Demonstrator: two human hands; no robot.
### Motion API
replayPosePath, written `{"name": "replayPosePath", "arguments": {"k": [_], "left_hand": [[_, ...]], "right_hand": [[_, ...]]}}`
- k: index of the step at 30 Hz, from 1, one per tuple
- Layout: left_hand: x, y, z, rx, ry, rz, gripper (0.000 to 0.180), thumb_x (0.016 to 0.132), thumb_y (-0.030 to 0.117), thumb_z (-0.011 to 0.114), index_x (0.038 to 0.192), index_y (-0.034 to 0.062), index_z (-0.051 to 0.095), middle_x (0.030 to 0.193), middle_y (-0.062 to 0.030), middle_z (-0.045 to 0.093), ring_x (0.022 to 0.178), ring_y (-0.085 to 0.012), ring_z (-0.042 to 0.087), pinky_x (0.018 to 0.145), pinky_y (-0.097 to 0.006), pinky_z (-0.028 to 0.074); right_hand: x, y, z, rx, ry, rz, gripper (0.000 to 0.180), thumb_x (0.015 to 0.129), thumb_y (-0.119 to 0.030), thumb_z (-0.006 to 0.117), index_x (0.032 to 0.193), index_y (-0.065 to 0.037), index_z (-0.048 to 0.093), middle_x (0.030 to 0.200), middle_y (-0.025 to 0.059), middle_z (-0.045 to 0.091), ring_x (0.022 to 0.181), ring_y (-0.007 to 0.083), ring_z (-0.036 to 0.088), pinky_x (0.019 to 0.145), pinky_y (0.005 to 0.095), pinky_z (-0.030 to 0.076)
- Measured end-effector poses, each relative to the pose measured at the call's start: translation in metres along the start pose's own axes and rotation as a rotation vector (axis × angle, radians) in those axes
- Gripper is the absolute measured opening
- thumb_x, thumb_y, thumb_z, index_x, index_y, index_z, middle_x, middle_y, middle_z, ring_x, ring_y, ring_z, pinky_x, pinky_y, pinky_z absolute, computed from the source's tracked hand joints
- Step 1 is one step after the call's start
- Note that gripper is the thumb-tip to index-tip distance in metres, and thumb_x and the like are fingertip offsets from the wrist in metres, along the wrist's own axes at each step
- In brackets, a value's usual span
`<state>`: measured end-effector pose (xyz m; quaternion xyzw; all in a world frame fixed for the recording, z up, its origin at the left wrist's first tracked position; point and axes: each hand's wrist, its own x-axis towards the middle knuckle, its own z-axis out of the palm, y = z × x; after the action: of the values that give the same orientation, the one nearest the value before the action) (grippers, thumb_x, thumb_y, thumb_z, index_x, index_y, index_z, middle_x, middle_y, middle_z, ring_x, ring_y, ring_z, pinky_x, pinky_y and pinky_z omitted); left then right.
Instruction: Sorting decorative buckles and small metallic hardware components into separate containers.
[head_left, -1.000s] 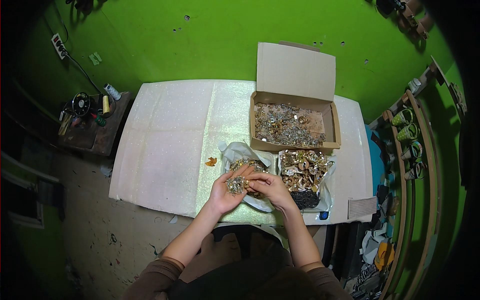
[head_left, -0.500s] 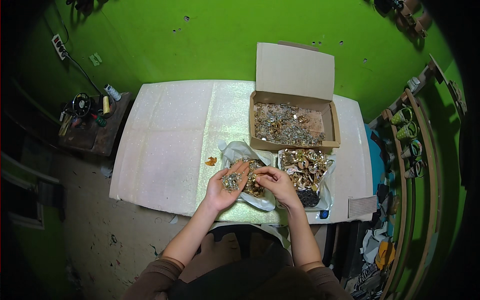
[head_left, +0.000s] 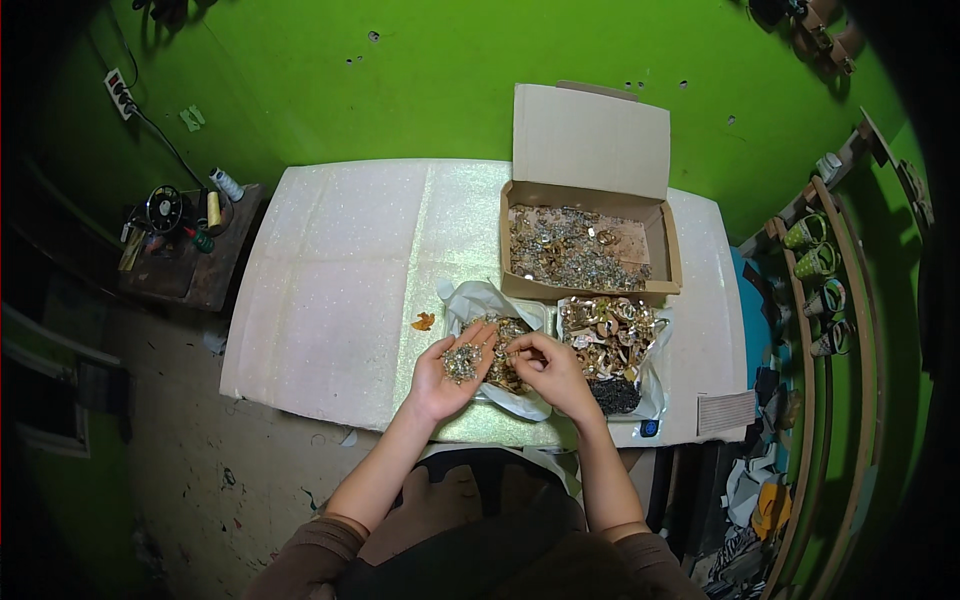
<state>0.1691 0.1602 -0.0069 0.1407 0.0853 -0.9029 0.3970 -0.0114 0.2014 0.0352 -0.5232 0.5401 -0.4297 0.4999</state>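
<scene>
My left hand (head_left: 440, 381) lies palm up with its fingers stretched out flat. A small heap of shiny silver and gold pieces (head_left: 461, 363), perhaps beads or metal findings, rests in its palm. Just right of it, my right hand (head_left: 552, 368) is closed in a pinch; whatever is between the fingertips is too small to make out. Both hands are over a lined tray (head_left: 465, 300) of gold-coloured small pieces (head_left: 512, 330), partly hidden by the hands. Beside my right hand stands a second lined tray (head_left: 655, 375), holding gold buckle-like ornaments (head_left: 612, 335) and a clump of black pieces (head_left: 615, 396).
Behind the trays, an open cardboard box (head_left: 590, 292) holds many silver and gold bits. An orange-brown leaf-shaped piece (head_left: 423, 321) lies left on the pale sparkly table cover (head_left: 330, 300). A striped paper (head_left: 726, 413) is at the right corner; a wooden rack (head_left: 800, 400) with shoes stands beyond.
My right hand's fingertips have shifted very slightly over the tray. The left hand still holds its heap in nearly the same place.
</scene>
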Motion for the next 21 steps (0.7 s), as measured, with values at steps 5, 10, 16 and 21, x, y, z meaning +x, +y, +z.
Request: {"name": "replayPosePath", "arguments": {"k": [5, 10, 16, 21], "left_hand": [[0.0, -0.001, 0.001, -0.036, 0.017, -0.005, 0.044, 0.093, 0.019, 0.026, 0.132, 0.0003, 0.034, 0.135, -0.015, 0.038, 0.123, -0.024, 0.039, 0.1, -0.036, 0.037], [0.001, 0.001, 0.002, -0.028, 0.02, -0.007, 0.044, 0.093, 0.019, 0.025, 0.133, 0.001, 0.032, 0.137, -0.0139, 0.036, 0.124, -0.0237, 0.038, 0.101, -0.036, 0.035], [0.002, 0.001, 0.001, -0.021, 0.024, -0.013, 0.045, 0.093, 0.02, 0.025, 0.134, 0.0016, 0.03, 0.139, -0.0126, 0.034, 0.125, -0.0236, 0.036, 0.102, -0.036, 0.034], [0.001, 0.001, 0.002, -0.054, 0.01, -0.028, 0.045, 0.093, 0.02, 0.025, 0.134, 0.0011, 0.03, 0.138, -0.0126, 0.034, 0.125, -0.0236, 0.036, 0.102, -0.036, 0.034]], "right_hand": [[0.001, 0.003, 0.001, 0.099, -0.028, 0.007, 0.015, 0.081, -0.004, 0.061, 0.095, 0.001, 0.059, 0.078, -0.0005, 0.058, 0.071, 0.0022, 0.051, 0.063, 0.0171, 0.042], [0.002, 0.007, -0.002, 0.115, -0.064, 0.071, 0.017, 0.082, -0.005, 0.058, 0.098, 0.002, 0.059, 0.084, 0.0029, 0.061, 0.076, 0.0072, 0.058, 0.068, 0.0205, 0.048], [0.003, 0.008, -0.001, 0.252, -0.037, 0.1, 0.023, 0.088, -0.009, 0.054, 0.109, 0.001, 0.058, 0.084, 0.0033, 0.062, 0.076, 0.0076, 0.058, 0.07, 0.02, 0.046], [0.004, 0.013, 0.0, 0.368, -0.019, 0.126, 0.025, 0.09, -0.008, 0.05, 0.112, 0.002, 0.056, 0.091, 0.0059, 0.06, 0.082, 0.0087, 0.058, 0.074, 0.0195, 0.049]]}}
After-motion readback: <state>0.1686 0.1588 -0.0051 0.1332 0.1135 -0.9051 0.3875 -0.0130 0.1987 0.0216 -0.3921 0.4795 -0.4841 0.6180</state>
